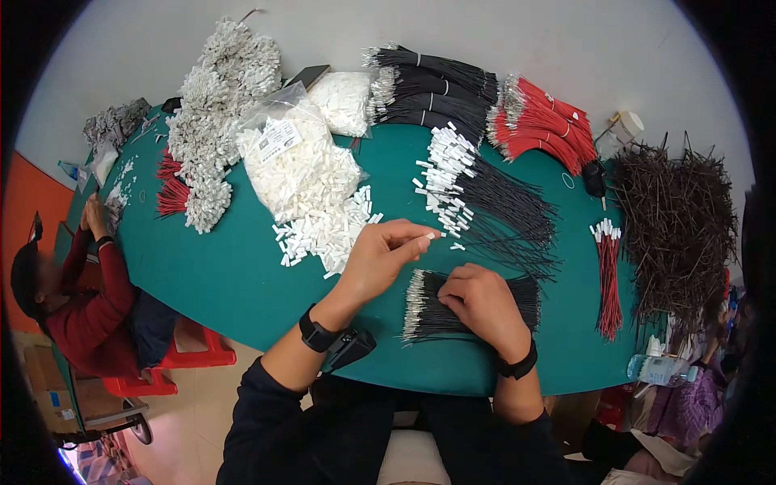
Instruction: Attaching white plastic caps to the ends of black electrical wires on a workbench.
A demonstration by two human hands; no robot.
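Observation:
My left hand (376, 263) is closed in a pinch, with a small white connector housing (432, 236) between thumb and forefinger. Beside it on the right, my right hand (487, 305) bends over a flat row of black wires (529, 301) with bare metal terminals at their left ends. Its thumb and forefinger close on a black wire among them, though the fingertips are partly hidden. Just beyond both hands lies a fanned pile of black wires (509, 198) with white housings (449, 166) on their ends.
Loose white housings (323, 234) spill from a clear plastic bag (279, 166) on the green table (267, 303). Tied black bundles (436, 85) and red bundles (550, 121) lie behind. A brown wire heap (675, 230) stands right. Another person (89, 315) sits far left.

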